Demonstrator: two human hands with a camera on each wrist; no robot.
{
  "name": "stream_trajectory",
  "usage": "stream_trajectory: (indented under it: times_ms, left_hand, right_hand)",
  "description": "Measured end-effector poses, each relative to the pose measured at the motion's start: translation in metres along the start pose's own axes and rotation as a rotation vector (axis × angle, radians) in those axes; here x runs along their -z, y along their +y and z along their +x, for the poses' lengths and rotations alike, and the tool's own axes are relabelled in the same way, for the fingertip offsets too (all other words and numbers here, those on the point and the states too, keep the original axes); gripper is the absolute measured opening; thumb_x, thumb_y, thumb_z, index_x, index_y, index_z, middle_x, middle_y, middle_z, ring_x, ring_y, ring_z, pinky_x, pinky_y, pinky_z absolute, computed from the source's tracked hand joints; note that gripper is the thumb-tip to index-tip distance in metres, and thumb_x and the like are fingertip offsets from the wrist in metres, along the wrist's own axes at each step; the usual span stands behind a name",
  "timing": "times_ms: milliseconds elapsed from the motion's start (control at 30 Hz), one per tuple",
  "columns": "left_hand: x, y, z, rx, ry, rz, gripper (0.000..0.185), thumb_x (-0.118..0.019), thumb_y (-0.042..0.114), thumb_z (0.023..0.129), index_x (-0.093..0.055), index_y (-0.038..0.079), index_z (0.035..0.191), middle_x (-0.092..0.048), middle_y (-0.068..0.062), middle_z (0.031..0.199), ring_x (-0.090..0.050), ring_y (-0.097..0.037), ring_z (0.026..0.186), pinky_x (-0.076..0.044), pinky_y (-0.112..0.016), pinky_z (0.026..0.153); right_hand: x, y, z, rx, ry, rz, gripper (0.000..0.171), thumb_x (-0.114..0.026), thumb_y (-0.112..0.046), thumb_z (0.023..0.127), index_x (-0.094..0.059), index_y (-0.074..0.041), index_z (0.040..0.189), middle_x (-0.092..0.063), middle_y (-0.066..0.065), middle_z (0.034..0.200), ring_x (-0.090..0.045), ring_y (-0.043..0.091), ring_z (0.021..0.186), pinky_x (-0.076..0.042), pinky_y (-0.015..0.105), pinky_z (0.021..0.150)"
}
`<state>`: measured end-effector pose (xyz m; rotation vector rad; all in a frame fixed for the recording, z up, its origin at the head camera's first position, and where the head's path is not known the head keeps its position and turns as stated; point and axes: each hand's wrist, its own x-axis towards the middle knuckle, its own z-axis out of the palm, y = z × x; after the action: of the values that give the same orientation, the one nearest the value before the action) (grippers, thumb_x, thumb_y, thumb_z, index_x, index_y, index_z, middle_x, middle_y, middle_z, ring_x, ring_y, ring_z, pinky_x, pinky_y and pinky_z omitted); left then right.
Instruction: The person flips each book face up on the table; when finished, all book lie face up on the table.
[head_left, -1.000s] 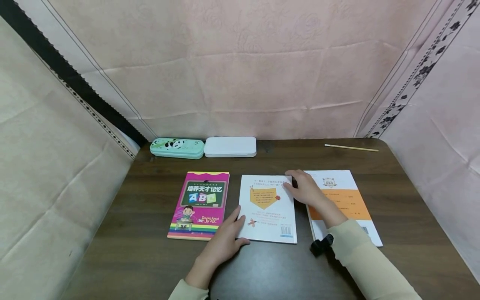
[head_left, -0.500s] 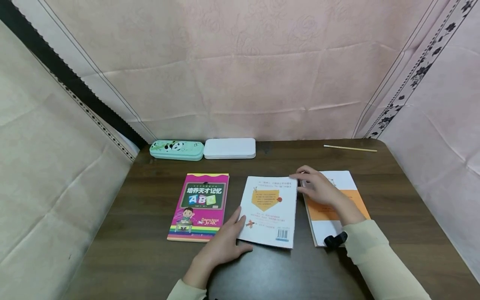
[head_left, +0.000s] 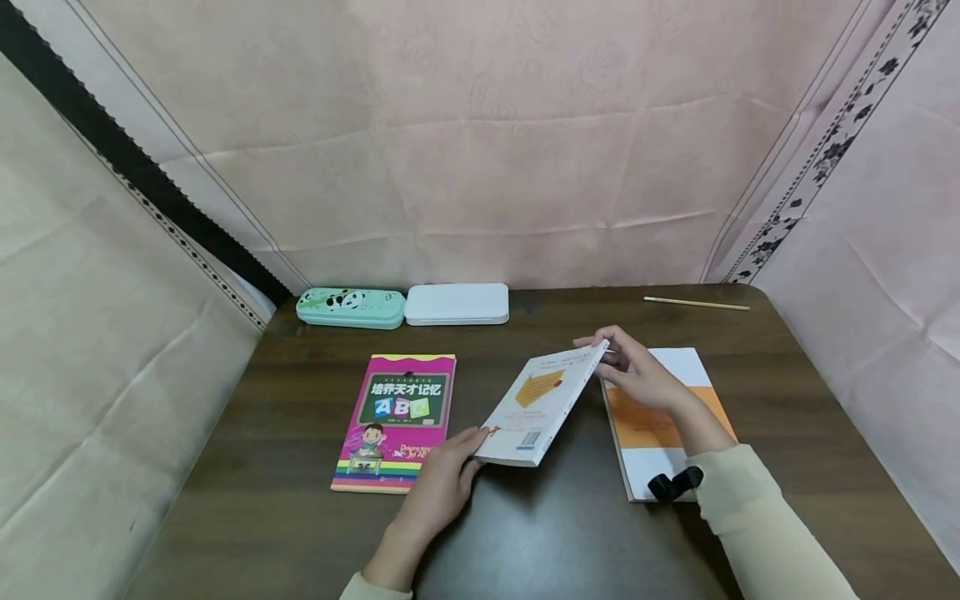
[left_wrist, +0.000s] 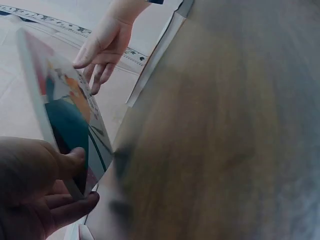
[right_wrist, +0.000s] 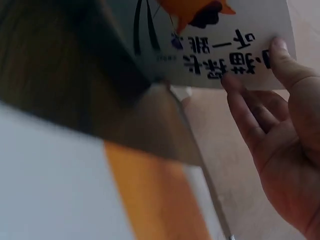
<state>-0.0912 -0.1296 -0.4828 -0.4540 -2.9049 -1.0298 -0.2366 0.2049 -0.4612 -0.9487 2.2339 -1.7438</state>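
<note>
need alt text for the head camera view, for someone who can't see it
A person's two hands tilt a white book up off a dark wooden table: the right hand lifts its far corner, the left hand holds its near corner. A pink book lies left, a white-and-orange book right, two pencil cases behind.

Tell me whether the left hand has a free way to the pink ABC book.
Probably yes: the left hand lies right beside the pink ABC book, nothing between, but it holds the white book.
</note>
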Motion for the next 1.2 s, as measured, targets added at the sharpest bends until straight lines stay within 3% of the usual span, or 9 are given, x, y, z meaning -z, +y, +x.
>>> stream_trajectory:
  times_ms: [167,367,500,633,733,867,1067,1200]
  left_hand:
    - [0.006,0.0,0.001,-0.004,0.072,-0.07,0.045,-0.067,0.002,0.096,-0.062,0.009,0.14,-0.064,-0.012,0.135,-0.062,-0.029,0.122,-0.053,-0.047,0.098]
    - [0.015,-0.002,0.001,0.007,0.162,-0.205,0.037,-0.066,0.003,0.097,-0.065,0.007,0.134,-0.07,-0.01,0.124,-0.069,-0.02,0.106,-0.058,-0.043,0.088]
    - [0.02,-0.001,0.001,0.034,0.146,-0.265,0.035,-0.063,0.01,0.101,-0.063,0.006,0.136,-0.07,-0.011,0.125,-0.069,-0.018,0.105,-0.058,-0.041,0.088]
    - [0.022,-0.001,-0.003,0.101,0.067,-0.377,0.037,-0.064,0.014,0.1,-0.061,0.007,0.136,-0.071,-0.008,0.124,-0.069,-0.017,0.105,-0.058,-0.036,0.089]
    - [0.022,-0.002,-0.005,0.161,0.025,-0.511,0.038,-0.069,0.011,0.097,-0.061,0.005,0.134,-0.073,-0.011,0.118,-0.071,-0.019,0.1,-0.059,-0.033,0.085]
    - [0.02,-0.003,-0.005,0.217,0.046,-0.595,0.044,-0.071,0.009,0.095,-0.058,0.002,0.137,-0.073,-0.015,0.116,-0.072,-0.024,0.101,-0.06,-0.033,0.084]
    - [0.018,-0.002,0.001,0.313,0.176,-0.552,0.073,-0.073,0.016,0.095,-0.036,0.0,0.155,-0.058,-0.02,0.141,-0.066,-0.031,0.118,-0.057,-0.037,0.09]
    - [0.018,-0.002,0.002,0.344,0.216,-0.501,0.083,-0.073,0.021,0.096,-0.023,-0.004,0.158,-0.036,-0.024,0.158,-0.044,-0.038,0.139,-0.046,-0.045,0.103]
  right_hand:
    - [-0.002,-0.015,0.01,0.056,0.075,-0.066,0.028,-0.06,0.006,0.098,-0.051,0.001,0.124,-0.061,0.026,0.128,-0.066,0.015,0.112,-0.058,0.032,0.088]
    - [-0.008,-0.037,0.019,-0.047,0.192,-0.142,0.02,-0.068,-0.001,0.096,-0.062,-0.002,0.114,-0.071,0.017,0.107,-0.073,0.018,0.094,-0.06,0.029,0.078]
    - [-0.011,-0.045,0.025,-0.077,0.251,-0.201,0.022,-0.071,-0.008,0.095,-0.064,-0.003,0.115,-0.073,0.014,0.099,-0.074,0.024,0.085,-0.061,0.029,0.072]
    - [-0.018,-0.045,0.029,-0.108,0.29,-0.318,0.025,-0.072,-0.019,0.096,-0.067,-0.006,0.117,-0.072,0.007,0.092,-0.065,0.022,0.078,-0.055,0.026,0.067]
    - [-0.026,-0.037,0.031,-0.164,0.288,-0.376,0.029,-0.072,-0.023,0.097,-0.067,-0.007,0.12,-0.071,0.004,0.089,-0.059,0.021,0.078,-0.05,0.029,0.066]
    - [-0.037,-0.021,0.035,-0.251,0.275,-0.396,0.035,-0.07,-0.024,0.098,-0.066,-0.005,0.127,-0.071,0.004,0.091,-0.06,0.021,0.084,-0.051,0.034,0.072]
    - [-0.054,0.001,0.044,-0.334,0.196,-0.356,0.044,-0.067,-0.028,0.1,-0.061,-0.006,0.138,-0.072,0.008,0.113,-0.064,0.024,0.099,-0.054,0.041,0.085]
    - [-0.064,0.007,0.047,-0.377,0.083,-0.354,0.051,-0.066,-0.031,0.1,-0.057,-0.006,0.143,-0.068,0.011,0.127,-0.063,0.025,0.107,-0.053,0.043,0.092]
